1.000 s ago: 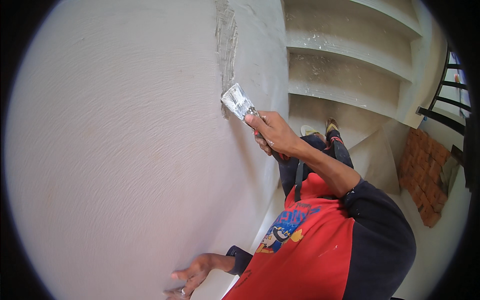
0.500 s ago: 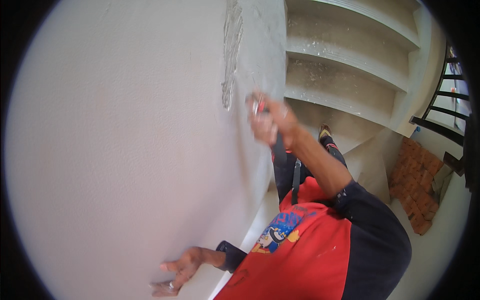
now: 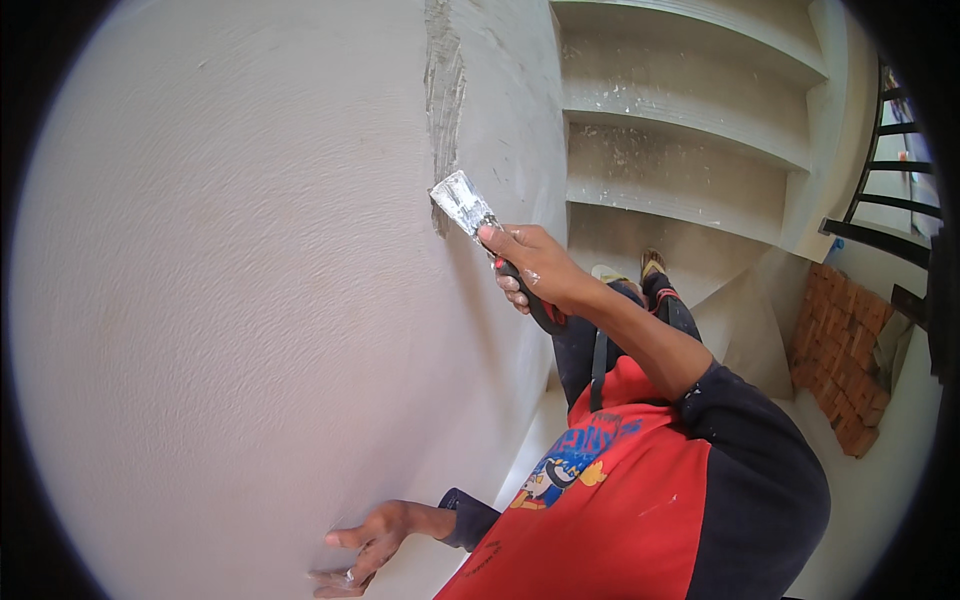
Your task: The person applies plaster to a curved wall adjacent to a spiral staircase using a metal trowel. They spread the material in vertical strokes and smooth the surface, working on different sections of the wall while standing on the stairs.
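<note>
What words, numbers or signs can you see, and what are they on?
Red shirt: big blue letters above a cartoon figure, partly lost in folds; I won't copy them out.
Same shirt, lower down: small dark print, too small to read.
Putty knife and wall: no words I can make out.

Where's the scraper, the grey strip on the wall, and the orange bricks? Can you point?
Scraper [image 3: 463, 204]: head view, on its white-smeared blade.
Grey strip [image 3: 444, 108]: head view, halfway along its visible length.
Orange bricks [image 3: 840, 358]: head view, mid-stack.
</note>
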Demonstrator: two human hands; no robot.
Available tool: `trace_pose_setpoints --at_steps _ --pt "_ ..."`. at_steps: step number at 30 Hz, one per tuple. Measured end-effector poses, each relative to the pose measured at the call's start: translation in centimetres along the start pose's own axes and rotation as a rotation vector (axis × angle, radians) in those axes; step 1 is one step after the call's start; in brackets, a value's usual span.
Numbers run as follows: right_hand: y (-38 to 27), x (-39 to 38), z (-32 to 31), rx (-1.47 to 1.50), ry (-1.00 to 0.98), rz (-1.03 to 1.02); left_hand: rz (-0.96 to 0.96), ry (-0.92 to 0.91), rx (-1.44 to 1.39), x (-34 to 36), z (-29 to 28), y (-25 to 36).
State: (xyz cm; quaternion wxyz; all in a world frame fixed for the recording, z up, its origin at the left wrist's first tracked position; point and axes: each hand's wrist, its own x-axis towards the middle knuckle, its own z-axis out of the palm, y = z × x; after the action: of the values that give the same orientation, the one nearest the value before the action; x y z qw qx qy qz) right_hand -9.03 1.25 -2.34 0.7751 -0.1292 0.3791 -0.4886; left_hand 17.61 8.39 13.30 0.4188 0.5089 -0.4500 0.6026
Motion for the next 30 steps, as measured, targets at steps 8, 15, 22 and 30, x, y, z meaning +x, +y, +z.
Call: trace_pose_setpoints --at_steps 8,15,22,30 --pt "0.2 -0.4 0.6 0.096 -0.039 0.019 0.040 -0.010 0.075 0.5 -0.6 1.1" --pt "-0.2 -0.6 1.1 0.154 -0.098 0.091 -0.035 -0.106 0.031 0.7 -1.2 0.9" --pt "-0.7 -0.5 -0.4 0.434 -0.220 0.189 0.061 -0.093 0.031 0.4 -0.9 0.3" --pt "-2.7 -0.8 0.5 0.244 -0.040 -0.012 0.062 -0.032 0.041 -0.7 -0.1 -1.1"
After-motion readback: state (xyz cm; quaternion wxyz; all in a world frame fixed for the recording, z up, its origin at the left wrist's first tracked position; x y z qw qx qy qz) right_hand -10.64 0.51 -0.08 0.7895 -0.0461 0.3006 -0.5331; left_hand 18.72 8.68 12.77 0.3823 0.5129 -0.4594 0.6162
